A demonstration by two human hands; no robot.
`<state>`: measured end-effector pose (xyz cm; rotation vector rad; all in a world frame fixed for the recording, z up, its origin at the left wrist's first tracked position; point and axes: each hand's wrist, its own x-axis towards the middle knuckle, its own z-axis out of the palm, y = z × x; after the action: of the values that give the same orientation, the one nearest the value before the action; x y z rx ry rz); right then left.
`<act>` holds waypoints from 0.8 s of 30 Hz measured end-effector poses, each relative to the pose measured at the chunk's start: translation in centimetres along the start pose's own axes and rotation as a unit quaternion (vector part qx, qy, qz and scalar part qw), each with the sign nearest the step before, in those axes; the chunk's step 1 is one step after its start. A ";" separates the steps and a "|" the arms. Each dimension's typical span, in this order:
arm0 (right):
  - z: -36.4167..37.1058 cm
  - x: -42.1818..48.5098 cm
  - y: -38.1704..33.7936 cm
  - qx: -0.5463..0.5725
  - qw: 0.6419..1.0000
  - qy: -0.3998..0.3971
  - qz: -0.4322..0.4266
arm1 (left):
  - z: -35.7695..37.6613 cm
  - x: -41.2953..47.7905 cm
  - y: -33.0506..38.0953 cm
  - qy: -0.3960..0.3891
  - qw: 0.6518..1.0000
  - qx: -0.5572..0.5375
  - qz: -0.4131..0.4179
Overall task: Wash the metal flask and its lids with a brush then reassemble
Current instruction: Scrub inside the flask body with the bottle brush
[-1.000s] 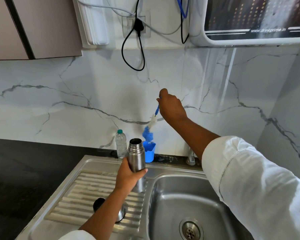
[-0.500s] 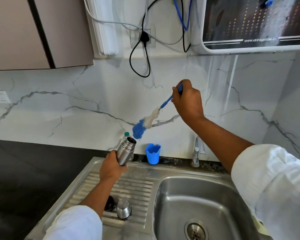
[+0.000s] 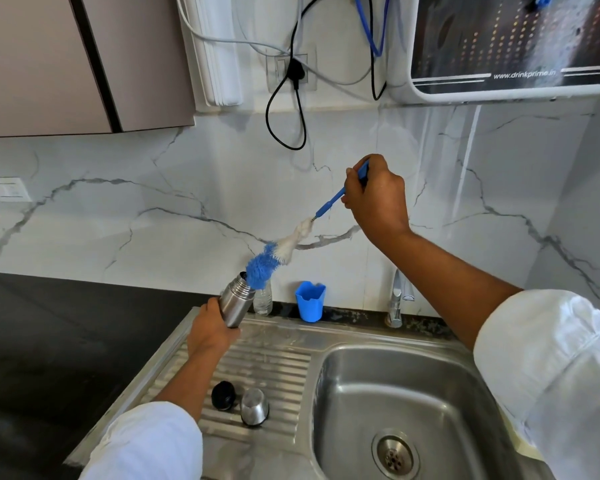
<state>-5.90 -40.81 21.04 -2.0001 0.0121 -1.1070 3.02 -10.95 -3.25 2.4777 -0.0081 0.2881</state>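
While the black table point(image 3: 49, 323) stretches away at left, a person's left hand point(image 3: 210, 332) wraps its fingers round the metal flask point(image 3: 236, 301), tilting its open mouth to meet the brush point(image 3: 262, 266), whose blue head touches the rim. Below, the black lid point(image 3: 223, 394) and steel cap point(image 3: 254, 407) stand on the ribbed drainboard point(image 3: 278, 362). The right hand point(image 3: 374, 199), fingers closed round the brush handle, is raised before a marble wall point(image 3: 118, 220), above the sink basin point(image 3: 413, 393).

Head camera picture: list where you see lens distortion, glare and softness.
Head view: wide-angle distortion tilts the cabinet and bows the sink rim; head view: glare streaks the water purifier panel; head view: the bottle brush bristles look slightly soft, the metal flask crisp.
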 end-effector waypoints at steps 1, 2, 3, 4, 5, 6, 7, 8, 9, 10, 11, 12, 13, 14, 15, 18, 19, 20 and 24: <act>-0.1 0.0 0.0 0.004 1.000 0.000 0.005 | 0.0 0.0 0.1 -0.002 1.000 -0.004 0.000; -0.2 0.1 0.0 0.008 1.000 0.000 0.011 | 0.0 -0.1 0.1 -0.002 1.000 -0.009 0.002; -0.4 0.2 0.1 0.010 1.000 0.001 0.017 | -0.1 -0.1 0.2 -0.003 1.000 -0.016 0.006; -0.5 0.4 0.2 0.011 1.000 0.001 0.024 | -0.1 -0.2 0.2 -0.003 1.000 -0.021 0.014; -0.7 0.5 0.3 0.011 0.999 0.000 0.031 | -0.2 -0.2 0.2 -0.004 0.999 -0.023 0.023; -0.8 0.6 0.4 0.010 0.999 -0.001 0.039 | -0.2 -0.2 0.2 -0.005 0.999 -0.023 0.033; -0.9 0.7 0.6 0.008 0.999 -0.003 0.045 | -0.2 -0.3 0.2 -0.006 0.999 -0.023 0.045; -1.0 0.7 0.7 0.003 0.999 -0.004 0.048 | -0.2 -0.3 0.3 -0.005 0.998 -0.024 0.057; -1.1 0.8 0.8 -0.003 0.999 -0.005 0.051 | -0.3 -0.3 0.4 -0.004 0.997 -0.026 0.067; -1.1 0.9 1.0 -0.006 0.998 -0.004 0.054 | -0.4 -0.3 0.5 -0.004 0.997 -0.029 0.073; -1.2 1.0 1.2 -0.006 0.998 -0.005 0.061 | -0.4 -0.3 0.6 -0.004 0.997 -0.032 0.075; -1.3 1.1 1.3 -0.004 0.998 -0.007 0.070 | -0.5 -0.3 0.7 -0.006 0.997 -0.034 0.074; -1.4 1.2 1.5 0.000 0.997 -0.011 0.078 | -0.6 -0.3 0.8 -0.008 0.997 -0.036 0.072; -1.5 1.2 1.7 0.006 0.996 -0.017 0.084 | -0.7 -0.3 0.8 -0.010 0.997 -0.036 0.069; -1.6 1.3 1.8 0.013 0.996 -0.025 0.087 | -0.8 -0.3 0.8 -0.011 0.997 -0.035 0.068; -1.9 1.4 2.2 0.044 0.993 -0.060 0.092 | -0.9 -0.2 0.9 -0.015 0.997 -0.035 0.062; -2.0 1.4 2.2 0.057 0.991 -0.073 0.094 | -0.9 -0.2 0.9 -0.017 0.997 -0.035 0.060; -2.1 1.4 2.2 0.068 0.989 -0.086 0.096 | -0.9 -0.2 1.0 -0.019 0.998 -0.035 0.058; -2.7 1.4 2.5 0.115 0.976 -0.158 0.097 | -1.0 0.0 0.9 -0.027 0.998 -0.056 0.031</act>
<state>-6.05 -44.72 21.12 -1.8985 -0.0818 -0.6291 2.73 -11.07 -1.98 2.3756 -0.1217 0.2413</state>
